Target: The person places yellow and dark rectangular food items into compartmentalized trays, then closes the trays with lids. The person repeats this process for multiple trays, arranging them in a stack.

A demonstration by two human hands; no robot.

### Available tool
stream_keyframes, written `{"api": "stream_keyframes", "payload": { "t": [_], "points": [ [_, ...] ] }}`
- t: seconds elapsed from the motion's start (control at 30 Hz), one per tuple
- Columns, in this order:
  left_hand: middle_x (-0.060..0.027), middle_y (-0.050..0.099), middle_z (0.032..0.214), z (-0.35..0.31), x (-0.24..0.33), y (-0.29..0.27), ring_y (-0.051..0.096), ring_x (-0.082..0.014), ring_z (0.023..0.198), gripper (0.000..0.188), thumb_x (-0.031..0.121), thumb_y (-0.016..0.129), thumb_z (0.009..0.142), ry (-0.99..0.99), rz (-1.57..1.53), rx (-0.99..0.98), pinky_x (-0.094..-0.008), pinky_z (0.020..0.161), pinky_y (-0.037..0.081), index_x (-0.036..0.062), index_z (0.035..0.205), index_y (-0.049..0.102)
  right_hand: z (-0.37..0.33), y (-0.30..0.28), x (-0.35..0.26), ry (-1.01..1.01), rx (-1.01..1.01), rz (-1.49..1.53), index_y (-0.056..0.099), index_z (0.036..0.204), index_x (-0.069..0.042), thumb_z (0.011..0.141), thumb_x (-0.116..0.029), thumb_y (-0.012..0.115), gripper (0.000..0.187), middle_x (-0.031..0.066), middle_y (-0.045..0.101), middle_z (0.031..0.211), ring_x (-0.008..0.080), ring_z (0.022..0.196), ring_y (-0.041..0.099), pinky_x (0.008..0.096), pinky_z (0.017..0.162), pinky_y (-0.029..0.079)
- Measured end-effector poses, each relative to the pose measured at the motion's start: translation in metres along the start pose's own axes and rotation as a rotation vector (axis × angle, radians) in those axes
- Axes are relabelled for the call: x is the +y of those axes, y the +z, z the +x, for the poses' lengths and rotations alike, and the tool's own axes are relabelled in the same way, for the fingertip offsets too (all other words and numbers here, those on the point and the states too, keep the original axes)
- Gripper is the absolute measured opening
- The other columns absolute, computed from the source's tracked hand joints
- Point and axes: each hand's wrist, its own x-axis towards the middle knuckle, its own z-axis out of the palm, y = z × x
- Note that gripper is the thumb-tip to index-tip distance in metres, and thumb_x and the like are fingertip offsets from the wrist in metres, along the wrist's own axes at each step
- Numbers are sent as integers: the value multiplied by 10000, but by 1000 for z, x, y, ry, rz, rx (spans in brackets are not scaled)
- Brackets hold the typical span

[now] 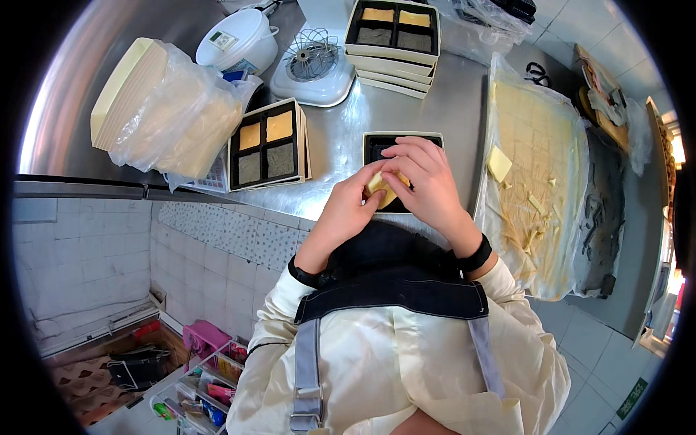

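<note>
My left hand [349, 206] pinches a small yellow cake-like piece [378, 186] between thumb and fingers. On the piece's other side, my right hand [429, 185] closes its fingers round it. Both hands are over a cream box with a black divided tray [375, 143], near the counter's front edge. The hands hide most of the tray. To the right lies a yellow sheet [533, 123] on clear film, scored into squares, with a loose cut square [499, 164] and several scraps [535, 235] on it.
Filled boxes with yellow and dark grey squares stand in a left stack [265, 145] and a back stack [395, 32]. Behind are a wire whisk [310, 54] on a white scale [315, 93], a white bucket [239, 43], bagged cream lids [130, 94], scissors [536, 74] and a dark grey sheet [602, 210].
</note>
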Motion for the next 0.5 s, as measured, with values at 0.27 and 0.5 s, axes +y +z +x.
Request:
{"api": "stream_keyframes", "payload": {
  "t": [0.27,0.5],
  "points": [
    [-78,638,908,-3,-7,-2,584,-104,691,428,31,613,831,-26,-53,0,-255,646,479,73,1246,519,-4,12,8,112,-8,255,528,826,-41,778,-43,631,114,100,562,1016,333,1116,474,417,922,395],
    [-52,631,939,1,-7,1,574,-75,744,431,15,607,844,-40,-75,-15,-238,670,482,71,1262,513,-3,-16,10,88,8,139,565,879,-62,763,-95,680,166,89,534,1045,307,1073,475,397,913,399]
  ]
}}
